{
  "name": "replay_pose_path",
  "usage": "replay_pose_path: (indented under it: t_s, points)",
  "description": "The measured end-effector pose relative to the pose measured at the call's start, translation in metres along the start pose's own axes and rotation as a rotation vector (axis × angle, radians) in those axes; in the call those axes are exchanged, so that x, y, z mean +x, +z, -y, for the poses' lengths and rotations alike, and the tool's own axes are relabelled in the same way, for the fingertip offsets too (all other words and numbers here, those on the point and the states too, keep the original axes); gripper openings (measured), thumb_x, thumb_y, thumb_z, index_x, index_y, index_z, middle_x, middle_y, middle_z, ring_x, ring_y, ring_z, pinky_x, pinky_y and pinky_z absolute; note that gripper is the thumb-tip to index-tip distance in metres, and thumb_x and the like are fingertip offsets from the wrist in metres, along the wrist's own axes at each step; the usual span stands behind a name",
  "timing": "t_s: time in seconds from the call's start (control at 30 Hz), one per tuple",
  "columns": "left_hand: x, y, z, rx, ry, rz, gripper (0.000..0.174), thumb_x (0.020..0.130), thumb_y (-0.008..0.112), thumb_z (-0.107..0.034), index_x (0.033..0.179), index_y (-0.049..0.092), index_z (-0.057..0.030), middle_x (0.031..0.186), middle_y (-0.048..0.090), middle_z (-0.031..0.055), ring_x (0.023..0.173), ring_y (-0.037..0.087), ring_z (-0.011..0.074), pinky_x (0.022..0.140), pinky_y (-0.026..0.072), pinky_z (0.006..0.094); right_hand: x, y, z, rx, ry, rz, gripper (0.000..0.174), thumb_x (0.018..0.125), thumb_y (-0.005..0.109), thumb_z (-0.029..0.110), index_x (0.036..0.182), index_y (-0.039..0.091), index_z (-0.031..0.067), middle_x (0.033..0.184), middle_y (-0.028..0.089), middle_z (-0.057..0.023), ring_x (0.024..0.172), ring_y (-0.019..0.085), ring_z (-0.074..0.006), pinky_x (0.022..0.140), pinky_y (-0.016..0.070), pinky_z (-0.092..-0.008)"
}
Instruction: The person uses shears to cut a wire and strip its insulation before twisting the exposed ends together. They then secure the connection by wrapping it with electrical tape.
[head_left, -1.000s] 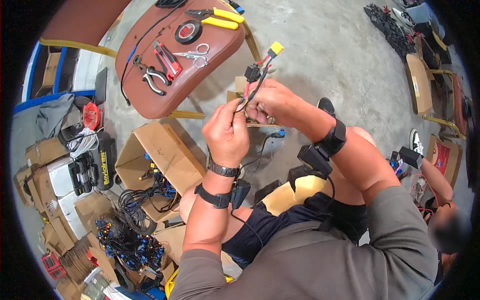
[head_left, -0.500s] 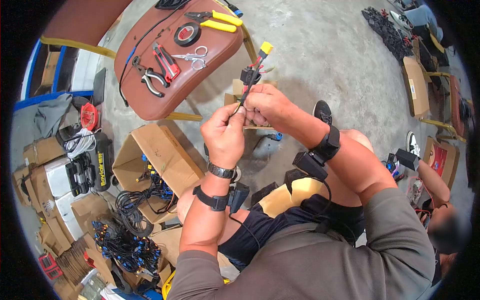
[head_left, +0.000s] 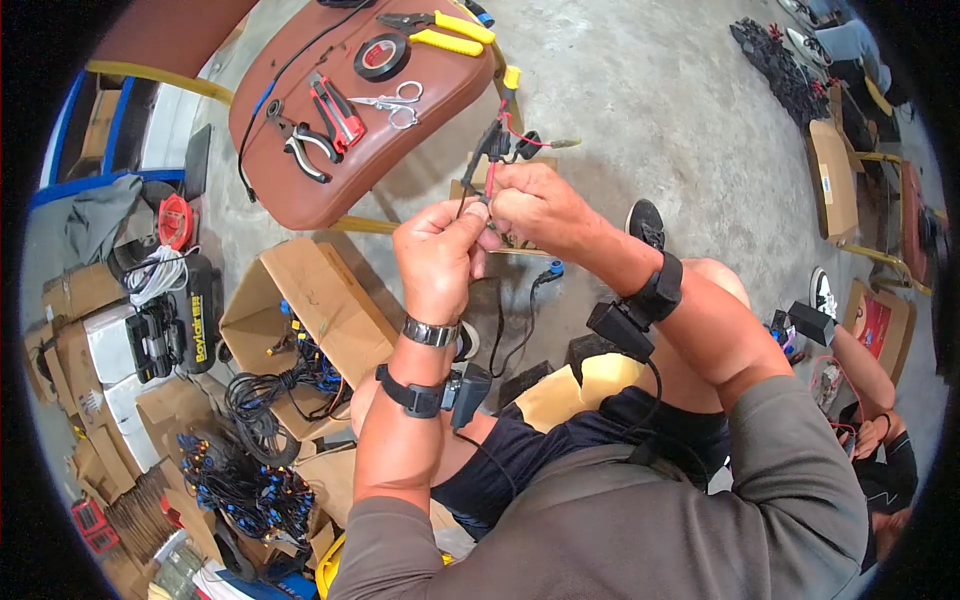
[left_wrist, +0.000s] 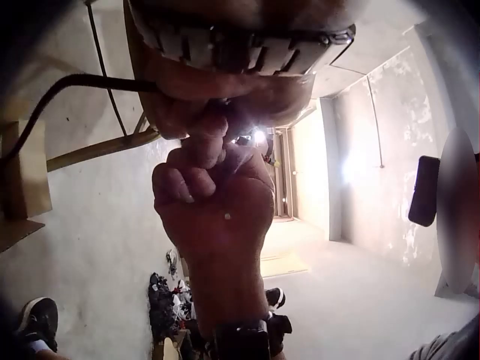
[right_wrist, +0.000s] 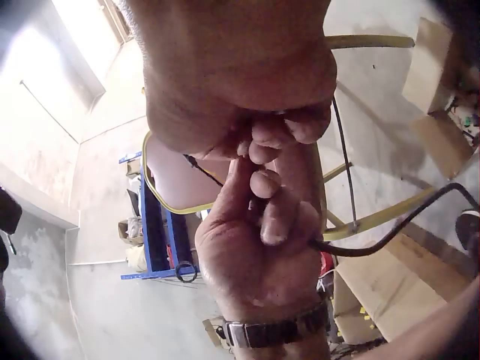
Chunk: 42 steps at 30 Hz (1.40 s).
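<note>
In the head view, my left hand (head_left: 435, 260) and right hand (head_left: 540, 205) meet and pinch a cable harness between their fingertips. Above the fingers stick out a black moulded piece (head_left: 496, 143), a thin red wire with a pale green tip (head_left: 566, 143), and a yellow connector (head_left: 512, 77). A black cable (head_left: 503, 345) hangs below, with a blue connector (head_left: 553, 270) at its end. Both wrist views show curled fingers close together, mostly hiding the pinched spot. From my left palm runs the black cable (right_wrist: 382, 244) in the right wrist view.
A brown chair seat (head_left: 290, 190) ahead bears pliers (head_left: 303, 150), a red utility knife (head_left: 337, 113), scissors (head_left: 390, 103), black tape (head_left: 381, 57) and yellow-handled cutters (head_left: 440, 35). At left stand a cardboard box (head_left: 320, 295) and a heap of cables (head_left: 245, 490). Another person's arm (head_left: 865, 370) shows at right.
My left hand has shifted slightly left. The harness's top has turned: the red wire with the green tip now points right, and the yellow connector stands farther back. More of the hanging cable shows.
</note>
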<state>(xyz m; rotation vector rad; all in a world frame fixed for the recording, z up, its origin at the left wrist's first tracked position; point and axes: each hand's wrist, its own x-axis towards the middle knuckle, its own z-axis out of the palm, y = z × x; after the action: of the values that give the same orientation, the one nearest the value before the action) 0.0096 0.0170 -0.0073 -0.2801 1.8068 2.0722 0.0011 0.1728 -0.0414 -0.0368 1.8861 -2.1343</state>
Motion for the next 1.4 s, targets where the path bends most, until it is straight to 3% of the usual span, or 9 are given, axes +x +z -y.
replay_pose_path:
  t_s: [0.07, 0.37, 0.67, 0.77, 0.97, 1.07, 1.17, 1.27, 1.4]
  points:
    - [0.003, -0.002, -0.003, -0.058, -0.012, 0.012, 0.014, 0.093, 0.062, -0.009, 0.092, 0.068, 0.0042, 0.067, 0.064, 0.0070, 0.044, 0.046, 0.0070, 0.041, 0.0335, 0.0201, 0.001, -0.002, 0.000, -0.046, -0.083, 0.004, 0.018, 0.080, 0.052, 0.014, 0.068, 0.056, 0.0005, 0.068, 0.056, -0.0031, 0.064, 0.052, -0.0109, 0.057, 0.0420, -0.0288]
    - [0.004, -0.009, 0.001, -0.107, 0.047, -0.008, 0.015, 0.092, 0.064, -0.010, 0.098, 0.067, 0.0035, 0.070, 0.065, 0.0053, 0.047, 0.048, 0.0062, 0.043, 0.0349, 0.0189, -0.002, -0.005, 0.020, 0.073, 0.044, 0.116, 0.016, 0.087, 0.057, 0.017, 0.086, 0.061, 0.0012, 0.081, 0.060, -0.0015, 0.072, 0.055, -0.0096, 0.062, 0.0449, -0.0255]
    - [0.004, -0.004, 0.007, -0.008, 0.139, -0.029, 0.014, 0.091, 0.065, -0.007, 0.102, 0.067, 0.0024, 0.075, 0.067, 0.0047, 0.052, 0.052, 0.0056, 0.045, 0.0365, 0.0182, 0.002, -0.009, 0.015, 0.077, 0.081, 0.096, 0.017, 0.087, 0.056, 0.017, 0.084, 0.063, 0.0022, 0.075, 0.060, 0.0000, 0.066, 0.054, -0.0079, 0.057, 0.0441, -0.0248]
    - [0.003, -0.008, 0.006, 0.018, 0.141, 0.007, 0.013, 0.090, 0.066, -0.004, 0.101, 0.068, 0.0023, 0.081, 0.069, 0.0054, 0.057, 0.055, 0.0061, 0.048, 0.0424, 0.0195, 0.004, -0.010, 0.014, 0.035, 0.057, 0.054, 0.017, 0.086, 0.056, 0.015, 0.080, 0.064, 0.0015, 0.072, 0.059, 0.0004, 0.063, 0.053, -0.0077, 0.055, 0.0432, -0.0251]
    - [0.002, -0.001, 0.008, 0.005, 0.164, -0.040, 0.012, 0.090, 0.066, -0.007, 0.100, 0.065, 0.0000, 0.077, 0.067, 0.0056, 0.052, 0.052, 0.0071, 0.045, 0.0365, 0.0198, 0.008, -0.015, 0.010, 0.023, -0.007, 0.062, 0.015, 0.083, 0.057, 0.011, 0.074, 0.063, 0.0003, 0.066, 0.055, 0.0003, 0.061, 0.052, -0.0081, 0.054, 0.0425, -0.0268]
    - [0.004, -0.002, 0.011, -0.082, 0.100, -0.015, 0.009, 0.090, 0.066, -0.007, 0.095, 0.064, -0.0002, 0.074, 0.066, 0.0054, 0.050, 0.051, 0.0077, 0.044, 0.0359, 0.0210, 0.005, -0.012, 0.011, -0.021, -0.033, 0.031, 0.010, 0.081, 0.057, 0.007, 0.074, 0.061, 0.0022, 0.068, 0.057, 0.0016, 0.058, 0.047, -0.0047, 0.053, 0.0377, -0.0228]
    - [0.006, -0.005, 0.012, -0.131, 0.030, 0.046, 0.010, 0.091, 0.064, -0.009, 0.093, 0.063, 0.0003, 0.068, 0.061, 0.0036, 0.047, 0.047, 0.0078, 0.042, 0.0340, 0.0215, 0.004, -0.012, 0.008, -0.062, -0.085, 0.036, 0.010, 0.082, 0.057, 0.006, 0.074, 0.060, 0.0008, 0.068, 0.056, 0.0001, 0.061, 0.049, -0.0059, 0.055, 0.0395, -0.0235]
    - [0.007, -0.012, 0.009, -0.202, -0.073, 0.110, 0.013, 0.093, 0.063, -0.012, 0.092, 0.063, 0.0003, 0.064, 0.057, 0.0018, 0.045, 0.043, 0.0077, 0.042, 0.0325, 0.0218, 0.005, -0.012, 0.009, -0.357, -0.228, 0.016, 0.016, 0.081, 0.056, 0.011, 0.073, 0.059, -0.0027, 0.067, 0.058, -0.0120, 0.064, 0.056, -0.0163, 0.060, 0.0461, -0.0346]
    - [0.013, -0.017, 0.002, -0.291, 0.045, 0.168, 0.012, 0.092, 0.064, -0.014, 0.094, 0.064, -0.0016, 0.065, 0.058, 0.0019, 0.045, 0.043, 0.0077, 0.043, 0.0318, 0.0212, -0.005, 0.003, 0.007, -0.308, -0.153, 0.053, 0.016, 0.080, 0.058, 0.013, 0.076, 0.060, -0.0028, 0.070, 0.062, -0.0159, 0.065, 0.060, -0.0184, 0.063, 0.0486, -0.0355]
